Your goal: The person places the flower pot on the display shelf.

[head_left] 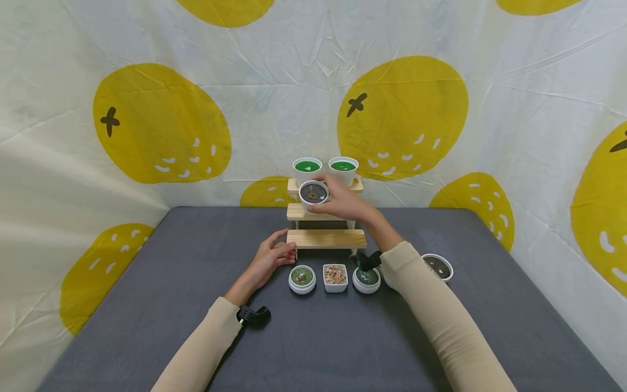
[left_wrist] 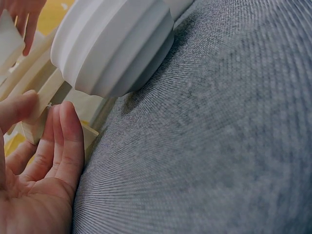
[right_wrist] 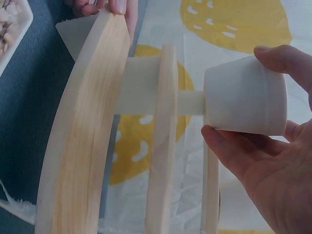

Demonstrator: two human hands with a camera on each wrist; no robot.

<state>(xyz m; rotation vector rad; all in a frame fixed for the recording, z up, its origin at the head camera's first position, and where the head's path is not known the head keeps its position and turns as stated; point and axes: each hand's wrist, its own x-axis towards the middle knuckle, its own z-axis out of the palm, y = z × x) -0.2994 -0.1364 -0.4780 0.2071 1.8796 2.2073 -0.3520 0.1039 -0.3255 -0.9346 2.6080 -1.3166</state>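
A small white cup (head_left: 306, 206) with dark grey contents is held by its sides between the thumb and fingers of my right hand (head_left: 343, 200). In the head view it overlaps the upper part of a three-step wooden display stand (head_left: 326, 238). In the right wrist view the cup (right_wrist: 243, 97) lies on its side in the picture, its base close over a step. My left hand (head_left: 266, 258) pinches the left end of the lowest step, thumb and fingers (left_wrist: 70, 126) around its edge. Two white cups with green contents, a left one (head_left: 307, 165) and a right one (head_left: 344, 165), stand on the top step.
Before the stand sit a round white pot (head_left: 302, 280) with green contents, a square white dish (head_left: 335, 278) of pale pieces and another round pot (head_left: 367, 281). A dark-filled white bowl (head_left: 444, 267) is partly behind my right sleeve. A patterned curtain (head_left: 284, 120) hangs behind the table.
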